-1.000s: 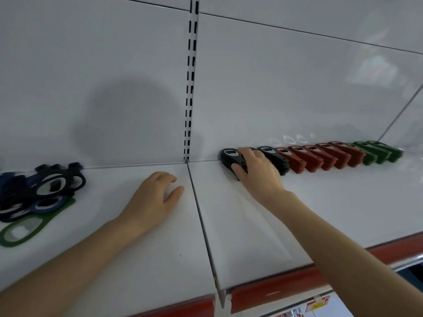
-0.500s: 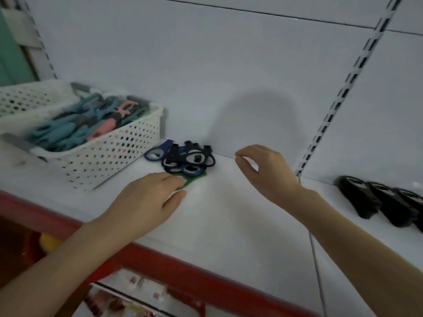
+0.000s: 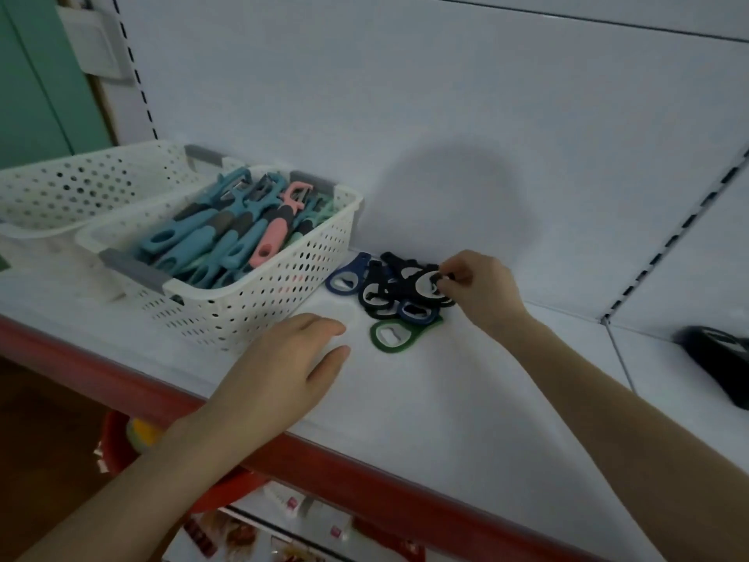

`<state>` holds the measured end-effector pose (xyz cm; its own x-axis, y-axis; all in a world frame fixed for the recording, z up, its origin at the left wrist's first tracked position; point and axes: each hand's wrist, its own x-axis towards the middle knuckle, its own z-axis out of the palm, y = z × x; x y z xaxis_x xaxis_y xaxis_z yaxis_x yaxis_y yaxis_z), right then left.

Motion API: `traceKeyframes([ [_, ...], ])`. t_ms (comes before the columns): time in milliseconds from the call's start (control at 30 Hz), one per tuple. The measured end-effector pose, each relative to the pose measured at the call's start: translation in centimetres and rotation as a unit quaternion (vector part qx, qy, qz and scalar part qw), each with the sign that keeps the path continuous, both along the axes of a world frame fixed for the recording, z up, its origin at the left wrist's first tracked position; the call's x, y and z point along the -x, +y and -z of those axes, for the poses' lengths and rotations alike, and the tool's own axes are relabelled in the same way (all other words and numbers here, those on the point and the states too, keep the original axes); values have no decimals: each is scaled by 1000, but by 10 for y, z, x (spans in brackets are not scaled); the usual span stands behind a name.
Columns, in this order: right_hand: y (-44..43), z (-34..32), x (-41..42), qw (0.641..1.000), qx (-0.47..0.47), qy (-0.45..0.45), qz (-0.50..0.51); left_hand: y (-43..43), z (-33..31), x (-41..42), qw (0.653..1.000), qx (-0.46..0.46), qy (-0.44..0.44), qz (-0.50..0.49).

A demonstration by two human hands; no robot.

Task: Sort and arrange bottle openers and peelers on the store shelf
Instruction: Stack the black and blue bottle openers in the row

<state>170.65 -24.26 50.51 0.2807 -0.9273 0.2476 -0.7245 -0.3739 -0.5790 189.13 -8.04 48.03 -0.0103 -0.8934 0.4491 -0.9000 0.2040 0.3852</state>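
A pile of ring-shaped bottle openers (image 3: 391, 292), mostly black with a blue one (image 3: 346, 275) at its left and a green one (image 3: 392, 335) at its front, lies against the shelf's back wall. My right hand (image 3: 480, 288) pinches a black opener at the pile's right edge. My left hand (image 3: 283, 373) rests flat on the shelf in front of the pile, fingers relaxed, holding nothing. A white perforated basket (image 3: 259, 294) left of the pile holds several teal, grey and pink peelers (image 3: 239, 233).
A second white basket (image 3: 77, 188) stands behind the first at the far left. A black opener (image 3: 719, 361) from another row shows at the right edge. The shelf has a red front lip (image 3: 364, 486). A slotted upright (image 3: 673, 237) divides the back panels.
The view has swung left from the row of openers to the pile. My right hand left the black opener in the row and now pinches one in the pile. My left hand stays flat.
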Motion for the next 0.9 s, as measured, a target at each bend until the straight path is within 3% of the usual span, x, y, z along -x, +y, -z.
traceKeyframes([
  [100,16,-18,14,981,-86,-172,-35,-13,-6,4,996,18,91,-5],
  [200,44,-33,10,957,-169,-183,-147,-27,-15,14,984,-29,169,57],
  [300,54,-30,-3,954,-162,-191,-162,-37,-18,23,953,-126,244,127],
  [467,22,-10,-11,999,-6,-47,-14,-40,-11,14,924,-162,333,98],
  [600,-9,8,-28,989,10,144,25,-37,-10,9,895,-169,410,54],
  [667,-19,13,-33,987,9,162,20,-36,-11,8,882,-171,438,34],
  [733,-22,11,-29,995,18,103,1,-33,-9,5,875,-169,453,9],
  [800,-22,1,-18,1000,-4,-27,-1,-31,-8,3,863,-164,478,-14],
  [900,-13,-25,1,970,-93,-219,-51,-32,-8,3,816,-151,556,-54],
])
